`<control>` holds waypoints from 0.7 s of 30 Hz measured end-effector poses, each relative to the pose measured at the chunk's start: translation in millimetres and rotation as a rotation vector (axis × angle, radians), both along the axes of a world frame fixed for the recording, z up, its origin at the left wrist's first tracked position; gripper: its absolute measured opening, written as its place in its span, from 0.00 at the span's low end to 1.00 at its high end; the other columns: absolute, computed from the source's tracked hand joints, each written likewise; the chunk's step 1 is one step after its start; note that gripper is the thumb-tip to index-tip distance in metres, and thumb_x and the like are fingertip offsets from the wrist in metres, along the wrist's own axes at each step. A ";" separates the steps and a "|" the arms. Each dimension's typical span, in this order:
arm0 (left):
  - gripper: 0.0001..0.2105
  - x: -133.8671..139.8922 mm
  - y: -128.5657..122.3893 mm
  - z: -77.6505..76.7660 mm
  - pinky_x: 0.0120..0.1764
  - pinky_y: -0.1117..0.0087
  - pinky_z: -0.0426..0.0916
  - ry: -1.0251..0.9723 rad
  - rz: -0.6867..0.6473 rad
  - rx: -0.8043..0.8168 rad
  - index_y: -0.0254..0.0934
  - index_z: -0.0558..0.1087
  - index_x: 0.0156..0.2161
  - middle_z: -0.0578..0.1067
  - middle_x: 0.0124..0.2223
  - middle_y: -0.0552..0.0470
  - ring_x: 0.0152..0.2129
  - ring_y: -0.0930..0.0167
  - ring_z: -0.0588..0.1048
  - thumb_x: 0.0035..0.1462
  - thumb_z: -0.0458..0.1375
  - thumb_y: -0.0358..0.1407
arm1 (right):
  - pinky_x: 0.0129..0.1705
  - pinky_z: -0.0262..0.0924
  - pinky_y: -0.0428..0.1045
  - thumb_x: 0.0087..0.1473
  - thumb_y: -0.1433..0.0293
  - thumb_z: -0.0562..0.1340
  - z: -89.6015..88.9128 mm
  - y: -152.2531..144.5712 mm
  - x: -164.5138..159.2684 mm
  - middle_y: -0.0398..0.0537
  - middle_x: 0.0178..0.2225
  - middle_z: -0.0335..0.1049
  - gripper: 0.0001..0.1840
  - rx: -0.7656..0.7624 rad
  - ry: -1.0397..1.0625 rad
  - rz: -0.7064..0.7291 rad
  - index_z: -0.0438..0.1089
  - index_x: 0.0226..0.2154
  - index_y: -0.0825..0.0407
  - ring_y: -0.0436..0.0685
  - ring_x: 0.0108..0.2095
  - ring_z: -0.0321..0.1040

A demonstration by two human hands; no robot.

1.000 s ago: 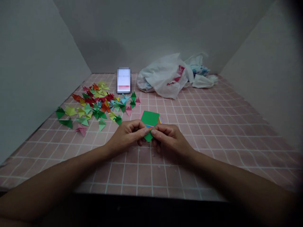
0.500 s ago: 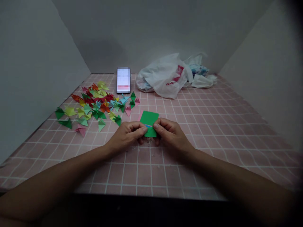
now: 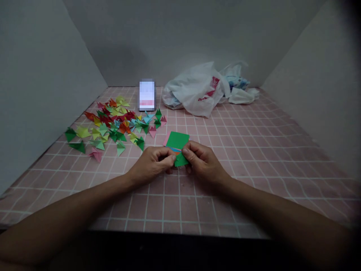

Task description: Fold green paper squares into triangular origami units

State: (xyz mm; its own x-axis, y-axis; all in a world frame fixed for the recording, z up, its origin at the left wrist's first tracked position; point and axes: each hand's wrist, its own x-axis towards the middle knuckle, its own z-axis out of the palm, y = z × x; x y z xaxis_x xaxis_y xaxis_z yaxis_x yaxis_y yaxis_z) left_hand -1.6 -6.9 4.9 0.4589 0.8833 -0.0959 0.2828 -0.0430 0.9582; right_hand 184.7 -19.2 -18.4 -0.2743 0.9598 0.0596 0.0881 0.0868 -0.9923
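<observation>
The fingers of the right hand (image 3: 204,162) pinch a small green paper (image 3: 181,160). The left hand (image 3: 152,162) seems to pinch it too, near the paper stack (image 3: 178,140).

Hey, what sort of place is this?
Probably an indoor craft table: folded paper shapes lie scattered at left, a stack of coloured paper sits near the middle, and plain walls stand around it.

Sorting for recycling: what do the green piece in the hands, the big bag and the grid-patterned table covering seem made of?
Green piece: probably paper, matte, judging by its thin, crisp edges.
Big bag: likely thin plastic film, slightly translucent, with crinkles.
Table covering: a flexible sheet, since it ripples at right; cloth or vinyl, finish unclear.
</observation>
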 end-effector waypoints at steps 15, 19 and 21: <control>0.10 2.2 0.0 -6.4 0.27 0.76 0.64 -0.208 0.120 -0.150 0.34 0.71 0.30 0.71 0.25 0.57 0.21 0.77 0.69 0.53 0.63 0.40 | 0.22 0.54 0.45 0.54 0.63 0.66 1.9 1.7 -2.2 0.36 0.19 0.64 0.12 -0.225 0.195 0.046 0.63 0.29 0.50 0.47 0.18 0.60; 0.11 2.4 0.1 -9.2 0.25 0.76 0.61 -0.200 0.095 -0.168 0.35 0.68 0.28 0.69 0.23 0.59 0.20 0.78 0.67 0.53 0.64 0.39 | 0.22 0.57 0.45 0.52 0.64 0.65 2.9 2.7 -2.6 0.35 0.18 0.65 0.11 -0.245 0.231 0.036 0.63 0.29 0.50 0.47 0.18 0.61; 0.11 2.3 0.4 -8.1 0.26 0.76 0.62 -0.182 0.097 -0.159 0.35 0.68 0.28 0.69 0.24 0.58 0.20 0.78 0.68 0.53 0.64 0.39 | 0.23 0.57 0.45 0.52 0.65 0.65 4.1 2.9 -2.7 0.36 0.18 0.66 0.10 -0.244 0.227 0.039 0.63 0.29 0.51 0.47 0.18 0.61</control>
State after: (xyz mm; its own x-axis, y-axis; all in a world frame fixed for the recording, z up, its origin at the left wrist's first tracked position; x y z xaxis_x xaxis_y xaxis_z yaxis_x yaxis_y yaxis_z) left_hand 0.7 -6.5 -3.2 0.3955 0.9042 -0.1611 0.1008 0.1316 0.9862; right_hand 182.0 -16.3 -14.2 -0.3167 0.9425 -0.1066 -0.1364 -0.1565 -0.9782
